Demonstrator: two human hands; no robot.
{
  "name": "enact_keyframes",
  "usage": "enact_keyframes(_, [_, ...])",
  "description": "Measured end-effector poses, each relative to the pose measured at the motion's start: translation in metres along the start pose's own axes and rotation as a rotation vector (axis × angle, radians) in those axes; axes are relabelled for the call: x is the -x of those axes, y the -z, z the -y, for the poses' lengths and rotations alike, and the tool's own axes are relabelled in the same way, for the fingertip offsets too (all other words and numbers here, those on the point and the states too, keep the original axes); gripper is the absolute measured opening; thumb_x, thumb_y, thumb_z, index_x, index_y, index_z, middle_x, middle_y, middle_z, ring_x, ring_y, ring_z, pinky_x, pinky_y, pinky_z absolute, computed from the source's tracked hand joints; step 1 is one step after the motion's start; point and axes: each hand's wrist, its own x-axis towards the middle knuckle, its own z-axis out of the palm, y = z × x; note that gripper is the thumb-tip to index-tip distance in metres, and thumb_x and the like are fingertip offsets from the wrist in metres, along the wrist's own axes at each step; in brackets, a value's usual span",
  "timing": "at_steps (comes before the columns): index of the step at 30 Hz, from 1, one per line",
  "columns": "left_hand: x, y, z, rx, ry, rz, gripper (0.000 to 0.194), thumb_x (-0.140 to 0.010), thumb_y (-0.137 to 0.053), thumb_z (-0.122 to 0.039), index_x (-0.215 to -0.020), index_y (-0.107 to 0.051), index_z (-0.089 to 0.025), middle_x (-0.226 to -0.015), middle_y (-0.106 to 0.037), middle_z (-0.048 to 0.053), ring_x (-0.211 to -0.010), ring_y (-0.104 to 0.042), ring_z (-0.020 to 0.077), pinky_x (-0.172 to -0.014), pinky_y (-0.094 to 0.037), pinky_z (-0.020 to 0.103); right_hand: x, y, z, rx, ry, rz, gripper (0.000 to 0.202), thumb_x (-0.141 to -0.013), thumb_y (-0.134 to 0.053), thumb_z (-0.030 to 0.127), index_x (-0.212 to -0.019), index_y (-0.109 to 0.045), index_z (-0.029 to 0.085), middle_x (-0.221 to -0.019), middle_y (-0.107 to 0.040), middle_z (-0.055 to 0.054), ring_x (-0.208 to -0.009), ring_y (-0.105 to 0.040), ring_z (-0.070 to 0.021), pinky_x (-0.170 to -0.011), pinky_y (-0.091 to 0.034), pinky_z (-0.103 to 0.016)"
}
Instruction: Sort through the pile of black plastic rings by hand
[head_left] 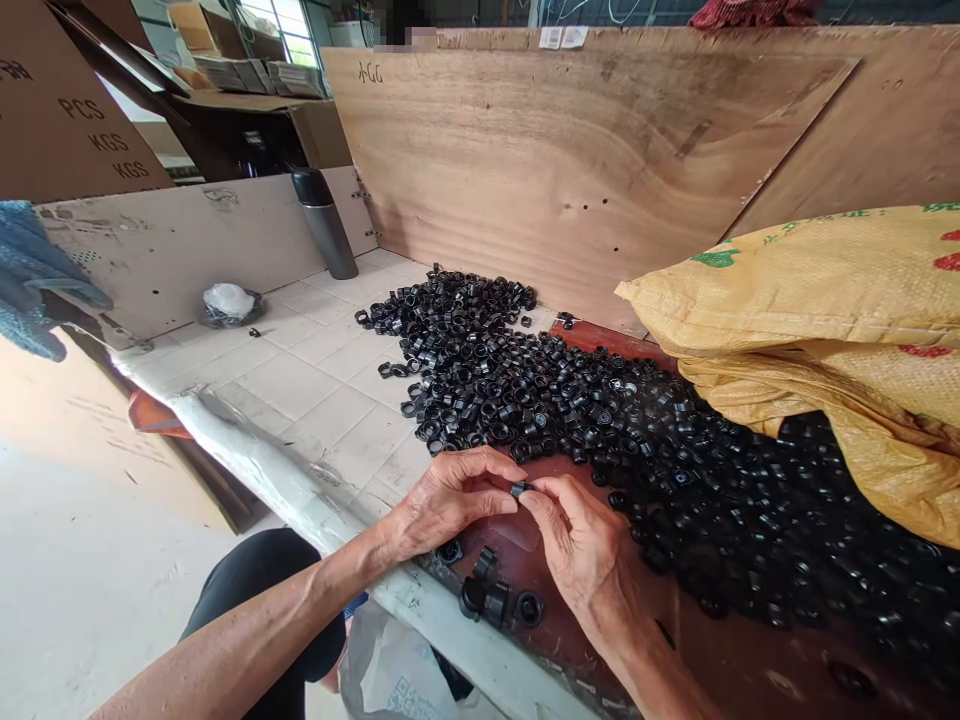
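Observation:
Between my two hands is a small black plastic ring-shaped part [519, 489]. My left hand [457, 495] pinches it from the left with thumb and fingers. From the other side, the fingertips of my right hand [574, 535] close on the same part. Just below my hands, several loose black caps [486, 598] lie near the table's padded edge. Beyond my fingers spreads a large heap of black ring-shaped parts [510, 385], which runs right into a pile of black caps [720, 510].
A yellow woven sack [810, 310] lies over the pile at the right. On the tiled tabletop [322, 385] stand a dark flask [326, 225] and a white bundle [229, 302]. Wooden boards [570, 150] wall the back. A plastic bag [397, 670] hangs below the padded edge [300, 490].

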Motion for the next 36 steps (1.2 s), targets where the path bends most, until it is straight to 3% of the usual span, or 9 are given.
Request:
enact_keyframes(3, [0.0,-0.003,0.002,0.058,0.036,0.031,0.025,-0.082,-0.079,-0.029,-0.104,-0.075,-0.016,-0.108,-0.07,0.009,-0.095,-0.068,0.0217,-0.084,-0.056,0.032,0.002,0.0,-0.002,0.091,-0.014,-0.014,0.036,-0.103,-0.049,0.039,-0.074,-0.061,0.022,-0.065,-0.063,-0.003,-0.058,-0.058,-0.0158,-0.06,-0.044,-0.026])
enact_keyframes(6, [-0.001,-0.002,0.004,0.105,0.076,0.018,0.029,-0.083,-0.079,-0.029,-0.108,-0.072,-0.016,-0.109,-0.07,0.009,-0.094,-0.069,0.0216,-0.082,-0.056,0.032,0.002,0.003,0.001,0.036,-0.075,-0.046,0.025,-0.103,-0.049,0.038,-0.101,-0.066,0.02,-0.082,-0.07,-0.006,-0.072,-0.066,-0.0186,-0.067,-0.049,-0.027])
enact_keyframes(9, [0.0,0.0,0.005,0.143,0.081,-0.014,0.03,-0.083,-0.079,-0.029,-0.108,-0.07,-0.015,-0.107,-0.072,0.01,-0.096,-0.069,0.0222,-0.087,-0.055,0.034,0.001,0.007,0.007,-0.048,0.005,0.008,0.029,-0.101,-0.052,0.034,-0.125,-0.061,0.021,-0.106,-0.071,-0.01,-0.093,-0.068,-0.022,-0.081,-0.052,-0.031])
enact_keyframes(12, [0.0,0.001,0.005,0.128,0.088,-0.025,0.031,-0.082,-0.081,-0.03,-0.106,-0.07,-0.013,-0.104,-0.073,0.01,-0.095,-0.07,0.023,-0.087,-0.054,0.035,-0.001,0.008,0.008,-0.023,0.075,0.017,0.021,-0.101,-0.052,0.032,-0.099,-0.07,0.02,-0.086,-0.069,-0.008,-0.079,-0.065,-0.0205,-0.074,-0.05,-0.031])
enact_keyframes(15, [0.001,0.0,0.003,0.117,0.101,-0.022,0.033,-0.08,-0.082,-0.033,-0.104,-0.07,-0.013,-0.102,-0.073,0.01,-0.093,-0.07,0.023,-0.084,-0.054,0.035,-0.002,0.008,0.008,0.007,0.009,0.007,0.035,-0.103,-0.047,0.034,-0.078,-0.068,0.021,-0.065,-0.062,-0.004,-0.061,-0.059,-0.0175,-0.062,-0.046,-0.028])
enact_keyframes(19, [0.001,-0.002,-0.001,0.156,0.096,-0.026,0.034,-0.08,-0.082,-0.036,-0.103,-0.069,-0.014,-0.101,-0.073,0.009,-0.092,-0.069,0.022,-0.084,-0.053,0.033,-0.001,0.006,0.008,-0.042,0.033,0.08,0.029,-0.098,-0.056,0.035,-0.122,-0.066,0.022,-0.102,-0.073,-0.008,-0.088,-0.068,-0.0224,-0.078,-0.052,-0.03])
enact_keyframes(21, [0.001,-0.002,-0.002,0.164,0.095,-0.014,0.034,-0.08,-0.082,-0.036,-0.102,-0.07,-0.014,-0.1,-0.073,0.009,-0.092,-0.069,0.0214,-0.085,-0.053,0.033,0.001,0.004,0.005,0.015,0.067,0.066,0.022,-0.099,-0.055,0.035,-0.105,-0.07,0.02,-0.088,-0.072,-0.008,-0.076,-0.067,-0.0211,-0.071,-0.05,-0.029])
enact_keyframes(24, [0.001,-0.001,-0.001,0.184,0.096,0.005,0.034,-0.079,-0.083,-0.037,-0.101,-0.069,-0.014,-0.099,-0.073,0.009,-0.09,-0.069,0.0202,-0.082,-0.053,0.031,0.001,0.003,0.002,0.076,0.021,0.029,0.038,-0.103,-0.047,0.038,-0.074,-0.065,0.021,-0.062,-0.062,-0.003,-0.055,-0.057,-0.0165,-0.058,-0.043,-0.028])
enact_keyframes(36, [0.0,-0.001,0.002,0.202,0.108,-0.056,0.036,-0.078,-0.084,-0.037,-0.101,-0.067,-0.015,-0.096,-0.07,0.007,-0.084,-0.066,0.0168,-0.076,-0.051,0.028,0.001,0.01,0.017,0.007,-0.063,0.113,0.034,-0.095,-0.058,0.044,-0.069,-0.057,0.023,-0.059,-0.056,0.001,-0.053,-0.051,-0.0144,-0.054,-0.038,-0.027])
